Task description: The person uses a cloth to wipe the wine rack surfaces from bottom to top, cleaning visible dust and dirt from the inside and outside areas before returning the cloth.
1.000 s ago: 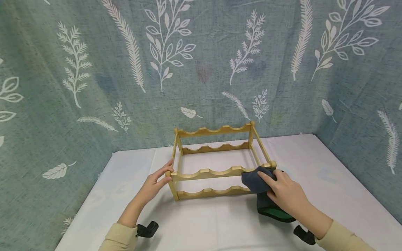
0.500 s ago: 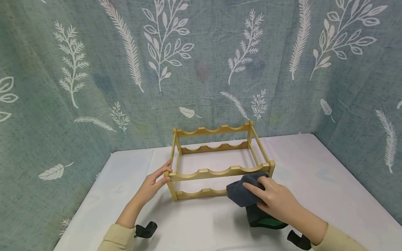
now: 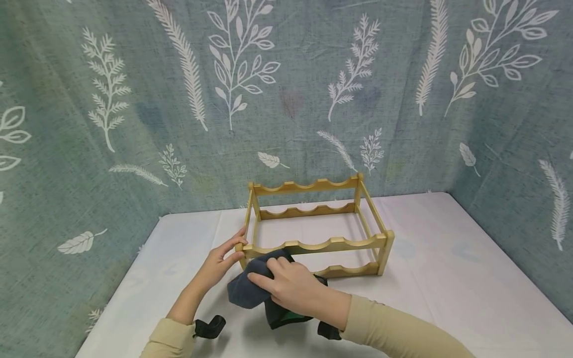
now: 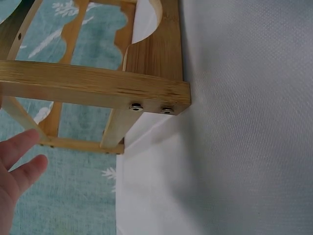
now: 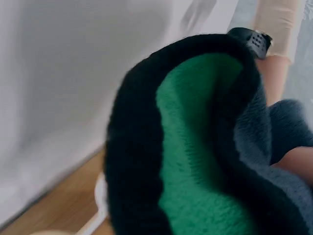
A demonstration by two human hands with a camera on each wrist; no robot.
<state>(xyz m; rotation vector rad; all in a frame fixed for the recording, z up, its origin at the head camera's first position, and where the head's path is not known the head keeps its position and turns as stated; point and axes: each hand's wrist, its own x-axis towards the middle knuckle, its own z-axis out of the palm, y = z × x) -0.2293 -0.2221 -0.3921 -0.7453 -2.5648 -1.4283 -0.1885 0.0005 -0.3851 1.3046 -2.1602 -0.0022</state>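
Note:
A light wooden wine rack [image 3: 335, 244] with scalloped rails stands on the white-covered table. My left hand [image 3: 219, 261] holds its front left corner, thumb at the front and fingers along the side. In the left wrist view two fingertips [image 4: 34, 164] show beside the rack's end bar [image 4: 98, 88]. A dark blue-grey cloth [image 3: 248, 291] is bunched in my right hand [image 3: 295, 288], against the left part of the front rail. The cloth's green underside [image 5: 195, 147] and black edging hang below the hand. Cloth and hand hide part of the lower front rail.
White cloth covers the tabletop [image 3: 447, 278]. A green-grey curtain [image 3: 295, 99] with white leaf prints hangs behind and at both sides. Black wrist devices sit at the left cuff [image 3: 210, 327] and the right cuff [image 3: 329, 330].
My right hand has moved the cloth leftward along the front rail, from the right corner to near the left corner. The left hand and rack have stayed in place.

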